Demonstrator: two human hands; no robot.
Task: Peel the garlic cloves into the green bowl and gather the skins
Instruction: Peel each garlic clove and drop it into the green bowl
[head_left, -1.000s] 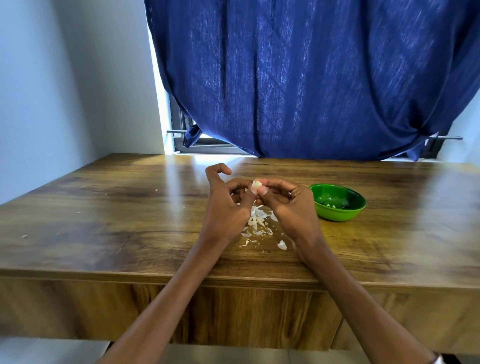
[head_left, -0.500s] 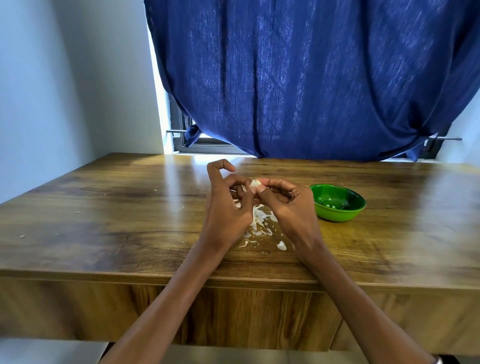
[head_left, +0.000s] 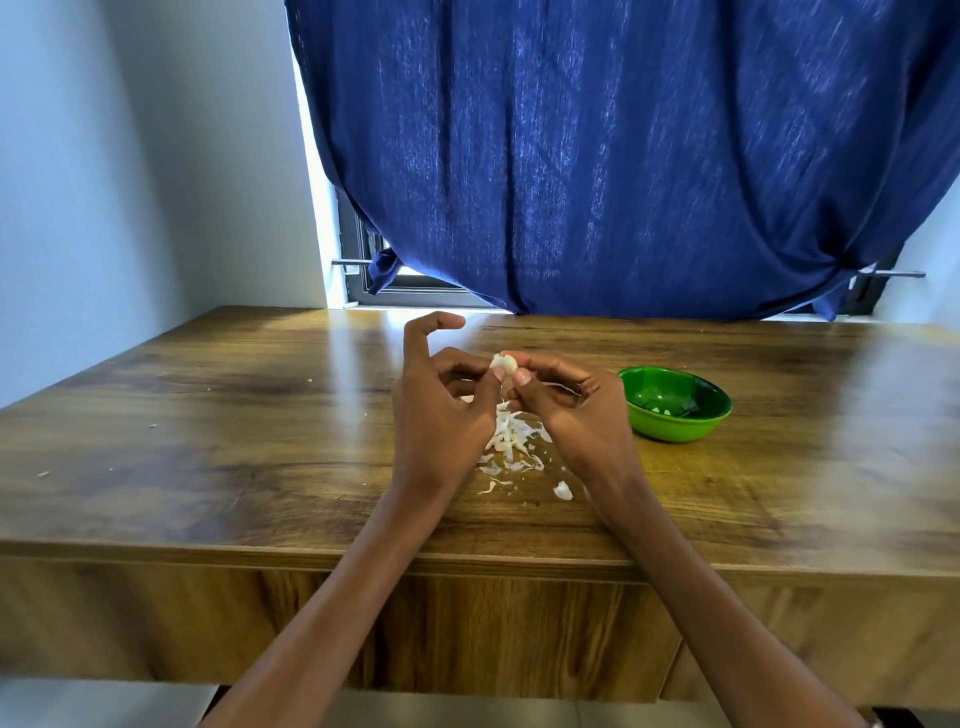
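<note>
Head view: both hands are meeting above the table (head_left: 208, 467), just to the left of the bowl (head_left: 675, 423). A garlic clove (head_left: 505, 364) is sitting between them, raised above the wood. The left hand (head_left: 441, 410) is pinching the clove with its thumb and curled fingers, while its index finger is sticking up and bending forward, touching nothing. The right hand (head_left: 566, 405) is gripping the clove from the other side, thumb tip against it and fingers curled behind it. How much skin is remaining on the clove I cannot tell, because the fingertips are covering most of it.

Skins (head_left: 511, 441) are lying in a loose white pile on the table, to the left of the bowl and directly below the hands, partly hidden by them. One single piece (head_left: 562, 491) is lying apart from the pile, nearer to the front edge of the table than the bowl is. The bowl is green and is standing upright on the table, just beside the right hand but not touching it. Some small pale pieces are showing inside it, too small to name.

Behind the bowl, a blue curtain (head_left: 623, 156) is hanging down to the back edge of the table. Far to the left of the bowl, a few tiny crumbs are lying on the wood.
</note>
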